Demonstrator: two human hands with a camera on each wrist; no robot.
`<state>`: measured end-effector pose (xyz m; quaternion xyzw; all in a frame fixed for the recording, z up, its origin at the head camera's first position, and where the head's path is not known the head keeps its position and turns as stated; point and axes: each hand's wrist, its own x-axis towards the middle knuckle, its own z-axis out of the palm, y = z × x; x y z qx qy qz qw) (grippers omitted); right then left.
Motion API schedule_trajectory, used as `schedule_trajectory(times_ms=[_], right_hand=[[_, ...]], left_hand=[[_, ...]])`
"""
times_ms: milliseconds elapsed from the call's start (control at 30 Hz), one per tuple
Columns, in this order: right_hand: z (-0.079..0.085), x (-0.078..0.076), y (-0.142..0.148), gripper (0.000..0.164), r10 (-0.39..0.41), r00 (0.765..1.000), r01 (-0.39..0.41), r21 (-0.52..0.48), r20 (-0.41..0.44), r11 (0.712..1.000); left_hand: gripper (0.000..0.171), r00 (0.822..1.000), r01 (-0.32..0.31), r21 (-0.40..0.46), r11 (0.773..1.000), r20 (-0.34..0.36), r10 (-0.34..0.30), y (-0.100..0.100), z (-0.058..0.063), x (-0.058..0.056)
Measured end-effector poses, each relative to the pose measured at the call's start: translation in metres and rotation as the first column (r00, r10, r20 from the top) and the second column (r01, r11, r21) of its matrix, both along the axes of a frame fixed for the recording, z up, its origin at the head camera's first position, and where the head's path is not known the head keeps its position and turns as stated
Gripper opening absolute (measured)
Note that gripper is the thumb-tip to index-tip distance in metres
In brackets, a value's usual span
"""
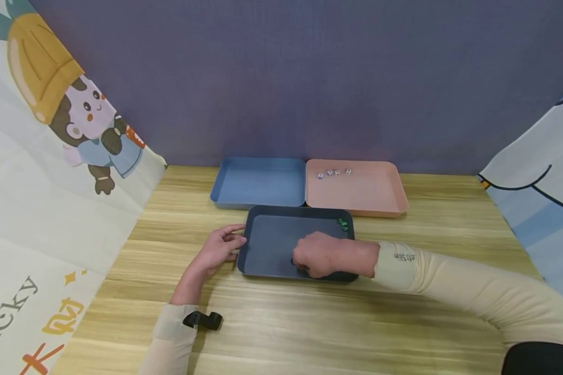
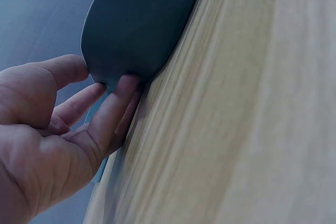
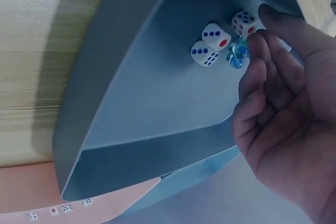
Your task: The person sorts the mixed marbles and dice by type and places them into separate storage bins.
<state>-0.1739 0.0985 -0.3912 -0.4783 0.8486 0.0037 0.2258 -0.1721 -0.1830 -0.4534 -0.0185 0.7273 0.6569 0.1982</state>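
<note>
My left hand [image 1: 219,249] holds the left end of a dark grey tray [image 1: 267,271], its thumb at the rim and fingers against the outer wall. The left wrist view shows those fingertips on the wall [image 2: 152,19] near a corner. Inside the tray, my right hand [image 1: 321,255] reaches down near its front edge. In the right wrist view its thumb and fingertips hover close beside a white die [image 3: 244,23] and some clear blue glass beads [image 3: 238,59]. Two more white dice [image 3: 214,36] lie nearby. Whether a fingertip touches a bead cannot be made out.
Small green pieces [image 1: 342,224] lie in the dark tray's far right corner. Behind it stand a blue tray [image 1: 262,182] and, touching it, a pink tray [image 1: 356,195] holding several white dice [image 1: 336,172]. All rest on a wood-grain table [image 1: 309,333] before a dark backdrop.
</note>
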Motion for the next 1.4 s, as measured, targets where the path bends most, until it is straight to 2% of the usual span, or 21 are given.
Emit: schedule_trajectory(times_ms=[467, 600, 767, 933, 1033, 1167, 1233, 1400], right_hand=[[-0.004, 0.000, -0.003, 0.013, -0.039, 0.998, 0.042, 0.060, -0.049, 0.997], [-0.005, -0.002, -0.002, 0.014, -0.038, 0.999, 0.040, 0.058, -0.030, 0.997], [-0.001, -0.005, 0.004, 0.019, -0.058, 0.998, 0.058, -0.024, 0.029, 0.998], [0.005, -0.012, 0.012, 0.009, -0.071, 0.995, 0.080, -0.151, 0.063, 0.985], [0.006, -0.017, 0.019, 0.005, -0.095, 0.991, 0.115, -0.229, 0.094, 0.967], [0.005, -0.025, 0.028, 0.007, -0.133, 0.977, 0.183, -0.332, 0.168, 0.925], [0.003, -0.029, 0.033, 0.008, -0.158, 0.964, 0.230, -0.378, 0.212, 0.897], [-0.002, -0.036, 0.043, 0.010, -0.224, 0.914, 0.368, -0.458, 0.338, 0.810]], left_hand=[[0.048, 1.000, 0.004, -0.010, 1.000, -0.013, -0.005, -0.001, 0.000, 0.001], [0.048, 1.000, 0.008, -0.013, 1.000, -0.012, -0.008, 0.000, 0.000, 0.001], [0.048, 1.000, 0.005, -0.011, 1.000, -0.006, -0.006, 0.000, 0.001, 0.001], [0.048, 1.000, 0.003, -0.021, 1.000, -0.005, -0.003, -0.001, 0.001, 0.000], [0.048, 1.000, 0.005, -0.023, 1.000, -0.006, -0.005, -0.001, 0.000, 0.000], [0.048, 1.000, 0.009, -0.021, 1.000, -0.008, -0.010, 0.000, -0.001, 0.000], [0.048, 1.000, 0.010, -0.021, 1.000, -0.009, -0.011, 0.000, -0.001, 0.000], [0.048, 1.000, 0.005, -0.029, 1.000, -0.015, -0.006, 0.000, 0.000, 0.001]])
